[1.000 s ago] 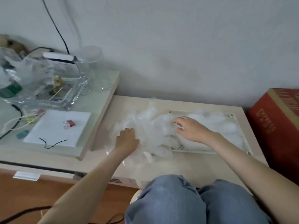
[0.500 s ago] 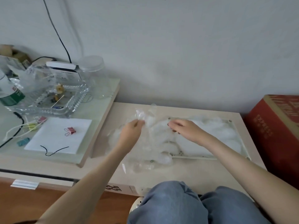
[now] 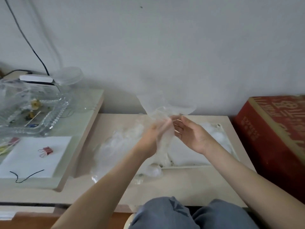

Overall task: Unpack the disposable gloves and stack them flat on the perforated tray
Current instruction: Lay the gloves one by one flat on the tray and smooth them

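A clear disposable glove (image 3: 165, 106) hangs raised above the low table, and both hands hold it. My left hand (image 3: 153, 136) grips its crumpled middle from the left. My right hand (image 3: 189, 134) pinches its top edge with thumb and forefinger, palm turned up. A loose heap of clear gloves (image 3: 118, 146) lies on the table to the left of the hands. The white perforated tray (image 3: 221, 128) lies flat on the right, with flattened gloves (image 3: 216, 134) on it, partly hidden by my right arm.
A red cardboard box (image 3: 274, 139) stands right of the table. On the left a higher shelf holds a glass dish (image 3: 33, 118), a clear jar (image 3: 69, 80), white paper (image 3: 33, 156) with a red binder clip (image 3: 46, 150) and a black cord. My knees in blue jeans are at the bottom.
Both hands rose from the heap and tray and came together, lifting one glove off the pile into the air. The camera tilted up towards the wall.
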